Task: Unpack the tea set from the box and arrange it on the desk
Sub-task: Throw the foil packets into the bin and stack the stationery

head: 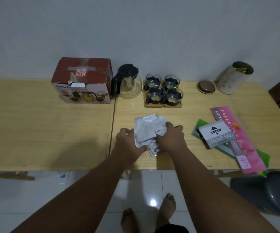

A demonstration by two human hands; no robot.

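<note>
Grainy wooden desk (pixel 52 132), crumpled white paper (pixel 146 130)

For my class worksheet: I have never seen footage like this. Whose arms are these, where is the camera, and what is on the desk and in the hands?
One camera, worn on a person's head, looks down at their own bare arms. The left hand and right hand both grip crumpled white wrapping on the wooden desk. Behind stand a red box, a glass teapot and four glass cups on wooden coasters. A stamp pad box lies to the right.
</note>
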